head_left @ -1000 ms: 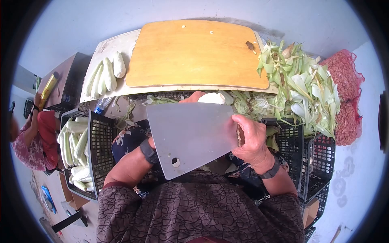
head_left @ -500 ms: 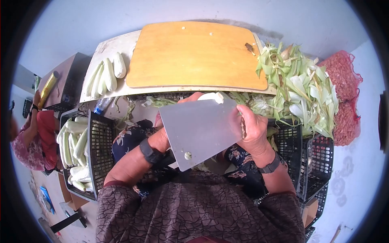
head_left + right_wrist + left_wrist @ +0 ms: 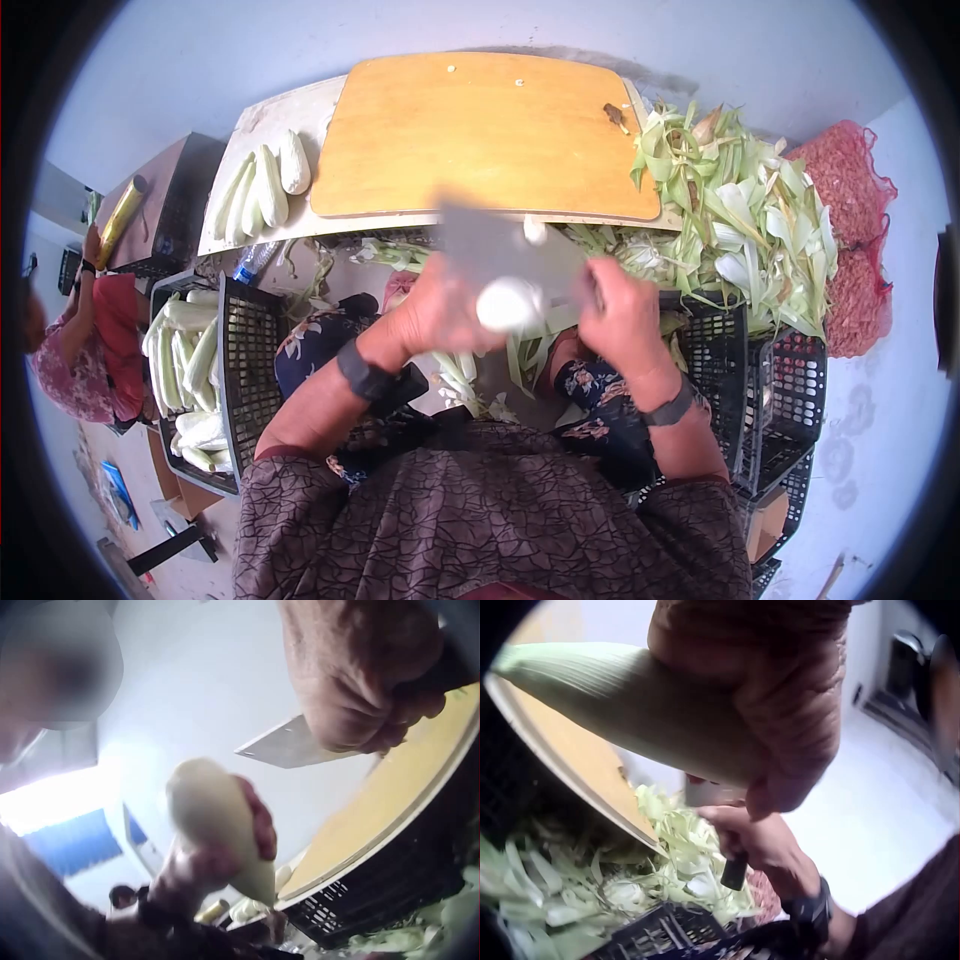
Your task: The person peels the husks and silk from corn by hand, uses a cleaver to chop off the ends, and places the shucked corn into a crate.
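My left hand [image 3: 432, 312] grips an ear of corn in its pale green husk [image 3: 622, 709]. In the head view the ear's round white cut end [image 3: 510, 304] faces up toward the camera. A cleaver [image 3: 490, 240], blurred, is held by its handle in my right hand [image 3: 625, 312], its broad blade just beyond the ear. The right wrist view shows the blade [image 3: 289, 746] apart from the ear, with the right-hand fingers curled round the handle. A small white piece [image 3: 535, 231] overlaps the blade near the board's front edge.
An orange board [image 3: 480, 140] lies on the table ahead, with several husked ears [image 3: 255, 190] to its left. Loose husks [image 3: 750, 220] heap at the right over black crates [image 3: 790, 390]. A crate of ears [image 3: 190, 370] stands at left, near another person [image 3: 85, 340].
The cleaver, which covered the left hand and most of the ear, has swung up and away. The ear's white end has come into view, and a small white piece shows apart from it.
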`<state>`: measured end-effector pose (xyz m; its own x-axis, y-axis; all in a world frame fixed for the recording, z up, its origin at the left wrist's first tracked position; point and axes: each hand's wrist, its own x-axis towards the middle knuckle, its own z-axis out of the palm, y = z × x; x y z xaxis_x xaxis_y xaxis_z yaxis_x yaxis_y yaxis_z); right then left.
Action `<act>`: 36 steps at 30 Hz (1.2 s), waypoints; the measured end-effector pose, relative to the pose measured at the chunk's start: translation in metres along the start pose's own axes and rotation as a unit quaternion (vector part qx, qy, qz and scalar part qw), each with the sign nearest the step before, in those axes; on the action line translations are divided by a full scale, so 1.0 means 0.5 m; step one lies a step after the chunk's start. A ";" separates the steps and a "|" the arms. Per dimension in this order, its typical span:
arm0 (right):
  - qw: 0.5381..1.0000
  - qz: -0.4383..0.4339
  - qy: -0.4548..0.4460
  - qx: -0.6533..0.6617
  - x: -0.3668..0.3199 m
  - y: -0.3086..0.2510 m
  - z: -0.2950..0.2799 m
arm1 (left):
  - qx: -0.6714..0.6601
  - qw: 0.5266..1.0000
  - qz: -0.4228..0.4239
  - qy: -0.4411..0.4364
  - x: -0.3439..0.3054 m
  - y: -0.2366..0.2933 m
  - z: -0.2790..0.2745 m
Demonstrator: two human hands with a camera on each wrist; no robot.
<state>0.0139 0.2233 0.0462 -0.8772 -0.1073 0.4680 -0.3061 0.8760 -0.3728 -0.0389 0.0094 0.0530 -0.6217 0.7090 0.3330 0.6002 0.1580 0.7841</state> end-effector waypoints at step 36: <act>0.986 -0.138 0.094 0.027 -0.017 -0.038 -0.046 | -0.003 0.985 -0.109 0.135 0.017 0.059 0.011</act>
<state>0.0357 0.2183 0.0674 -0.6754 -0.2437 0.6960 -0.5463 0.7993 -0.2503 -0.0237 0.0237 0.0759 -0.8470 0.4502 0.2827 0.4351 0.2816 0.8552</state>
